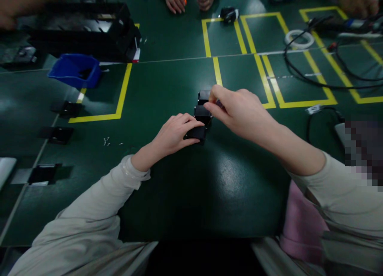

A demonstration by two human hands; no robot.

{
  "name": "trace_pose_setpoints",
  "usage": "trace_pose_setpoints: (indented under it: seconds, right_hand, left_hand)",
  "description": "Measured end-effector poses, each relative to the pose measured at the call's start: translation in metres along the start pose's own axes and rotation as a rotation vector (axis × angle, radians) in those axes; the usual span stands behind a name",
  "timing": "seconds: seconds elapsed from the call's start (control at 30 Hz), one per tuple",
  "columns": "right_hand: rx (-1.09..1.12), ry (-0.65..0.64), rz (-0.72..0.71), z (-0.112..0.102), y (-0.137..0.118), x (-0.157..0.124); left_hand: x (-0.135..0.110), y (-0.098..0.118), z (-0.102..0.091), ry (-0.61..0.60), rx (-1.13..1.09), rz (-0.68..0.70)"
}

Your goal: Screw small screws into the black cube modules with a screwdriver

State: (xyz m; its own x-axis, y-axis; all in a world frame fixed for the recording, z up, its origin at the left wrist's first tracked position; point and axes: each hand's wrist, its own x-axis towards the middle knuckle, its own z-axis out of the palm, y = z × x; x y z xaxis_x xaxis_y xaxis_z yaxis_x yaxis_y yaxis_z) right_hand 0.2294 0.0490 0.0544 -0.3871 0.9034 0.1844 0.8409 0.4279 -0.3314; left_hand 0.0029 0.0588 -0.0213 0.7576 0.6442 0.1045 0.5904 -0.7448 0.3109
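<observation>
green bench [167, 84] marked with yellow tape [123, 92]; blue bin [67, 74] toward far left, few small metal bits [106, 141] nearer. black blocks [202, 111] in short row, mid-bench. left hand [175, 133] closed round nearest block [196, 133], thumb one side, fingers other. right hand [241, 110] at farther blocks, thumb and forefinger nearly together; cannot tell what, if anything, they grip.

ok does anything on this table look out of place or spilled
A little: what look like tiny screws lie scattered at left on the green tabletop, loose rather than in the blue bin. Nothing looks clearly damaged, though the black block in the left hand is partly covered.
</observation>
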Motion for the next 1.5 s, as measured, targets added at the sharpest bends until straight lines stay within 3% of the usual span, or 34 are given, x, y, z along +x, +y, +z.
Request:
trace_pose_setpoints:
  seconds: [0.13, 0.43, 1.5]
  right_hand:
    - [0.004, -0.025, 0.036, -0.003, -0.002, -0.006]
    - [0.003, 0.051, 0.105, 0.001, -0.001, -0.018]
    - [-0.032, 0.111, 0.072, 0.009, 0.004, -0.024]
  left_hand:
    - [0.001, 0.008, 0.006, 0.028, -0.076, -0.036]
    - [0.003, 0.017, 0.013, 0.061, -0.143, -0.053]
    - [-0.004, 0.004, 0.021, 0.107, -0.276, 0.017]
